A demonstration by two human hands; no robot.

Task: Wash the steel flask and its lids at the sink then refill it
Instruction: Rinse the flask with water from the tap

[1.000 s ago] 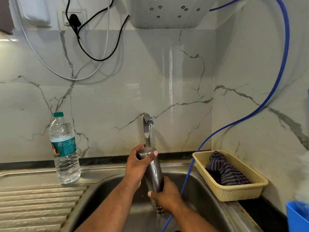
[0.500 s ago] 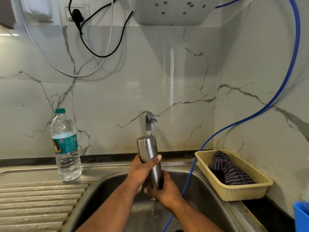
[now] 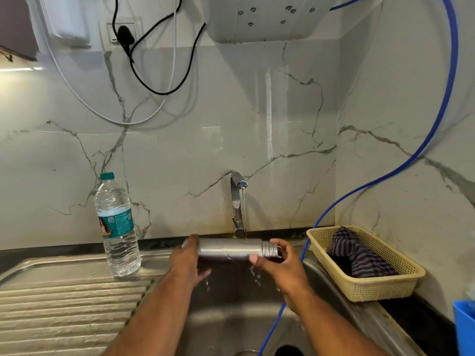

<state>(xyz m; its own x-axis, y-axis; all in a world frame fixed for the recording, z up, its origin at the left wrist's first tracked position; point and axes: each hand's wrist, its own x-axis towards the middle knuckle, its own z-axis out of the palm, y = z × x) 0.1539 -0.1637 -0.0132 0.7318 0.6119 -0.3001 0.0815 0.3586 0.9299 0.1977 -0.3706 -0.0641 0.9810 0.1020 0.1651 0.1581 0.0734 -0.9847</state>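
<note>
Sink (image 3: 324, 277), tap (image 3: 237, 201) above flask (image 3: 228, 249), bottle (image 3: 117, 227), basket (image 3: 372, 289)

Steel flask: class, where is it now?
In the head view, centre, the steel flask lies sideways over the sink under the tap, left hand gripping its base, right hand its threaded neck.

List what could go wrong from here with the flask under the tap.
1. The flask is wet and held level by its ends only, between the left hand and the right hand; a slippery grip could drop it into the sink.
2. The tap runs onto its side, so water may splash toward the bottle or the basket.
3. The hose passes close by the right forearm and might snag.
</note>
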